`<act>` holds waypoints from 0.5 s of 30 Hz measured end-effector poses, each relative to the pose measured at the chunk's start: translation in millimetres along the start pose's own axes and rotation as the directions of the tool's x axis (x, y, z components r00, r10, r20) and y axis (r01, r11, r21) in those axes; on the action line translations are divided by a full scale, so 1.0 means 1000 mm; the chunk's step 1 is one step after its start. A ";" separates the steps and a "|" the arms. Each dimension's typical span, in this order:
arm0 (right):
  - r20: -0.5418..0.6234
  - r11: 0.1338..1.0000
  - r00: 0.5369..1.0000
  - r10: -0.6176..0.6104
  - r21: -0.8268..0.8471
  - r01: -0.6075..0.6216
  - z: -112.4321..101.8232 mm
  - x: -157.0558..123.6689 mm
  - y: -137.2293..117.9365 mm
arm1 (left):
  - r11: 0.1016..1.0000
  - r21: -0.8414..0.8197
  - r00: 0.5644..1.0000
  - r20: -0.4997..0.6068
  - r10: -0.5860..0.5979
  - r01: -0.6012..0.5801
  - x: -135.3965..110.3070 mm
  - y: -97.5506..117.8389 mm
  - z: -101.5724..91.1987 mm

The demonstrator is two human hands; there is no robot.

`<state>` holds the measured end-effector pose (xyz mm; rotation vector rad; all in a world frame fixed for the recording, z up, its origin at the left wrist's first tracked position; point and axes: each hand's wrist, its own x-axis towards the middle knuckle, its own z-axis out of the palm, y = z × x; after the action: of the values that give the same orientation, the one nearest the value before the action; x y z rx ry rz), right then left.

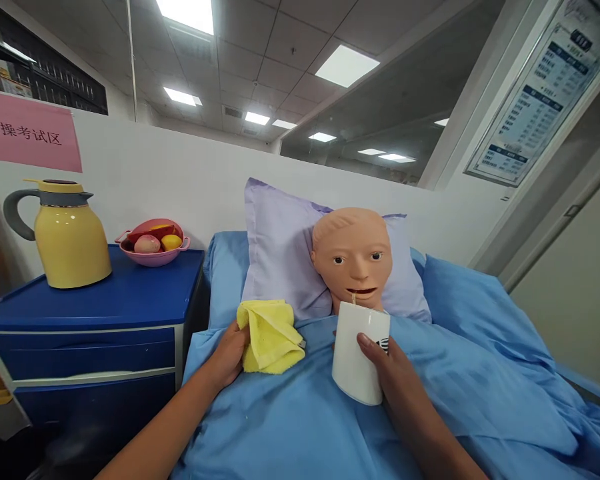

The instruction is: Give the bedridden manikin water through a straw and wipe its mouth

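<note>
My right hand (395, 367) is wrapped round a white mug (357, 363), tilted a little, just below the mouth of a training manikin (353, 257). A thin straw (353, 299) runs up from the mug's rim to the manikin's lips. In my left hand (233, 353) is a yellow towel (270, 337), pinched at its left edge and hanging over the blue quilt (290, 420). The manikin's head rests on a pale purple pillow (285, 260), its eyes open. The quilt covers it below the neck. The mug's inside is hidden from view.
On the left stands a blue bedside cabinet (145, 303), with a yellow thermos jug (73, 240) and a pink basket (163, 259) of fruit on top. A white wall (180, 160) with glass above runs behind the bed. A blue pillow (470, 300) lies at the right.
</note>
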<state>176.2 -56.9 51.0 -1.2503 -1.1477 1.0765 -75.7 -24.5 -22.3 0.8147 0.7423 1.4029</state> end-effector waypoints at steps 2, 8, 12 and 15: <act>0.000 0.999 1.000 0.015 0.029 -0.015 -0.001 0.001 0.002 | 1.000 -0.002 1.000 0.002 0.002 -0.002 0.000 0.000 0.000; -0.004 0.999 1.000 0.008 0.037 -0.008 -0.001 0.005 0.007 | 1.000 -0.006 1.000 -0.005 -0.001 0.001 0.001 -0.001 0.001; -0.010 0.997 1.000 0.029 0.068 -0.029 -0.001 0.003 0.006 | 1.000 -0.015 1.000 -0.004 -0.004 0.004 0.001 -0.001 0.001; -0.014 0.997 1.000 0.016 0.074 -0.015 -0.001 0.003 0.007 | 1.000 -0.012 1.000 -0.010 -0.010 0.010 0.000 0.000 0.002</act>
<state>177.8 -54.3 44.3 -1.2087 -1.0792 1.1103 -74.0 -24.5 -21.4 0.7944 0.7445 1.4019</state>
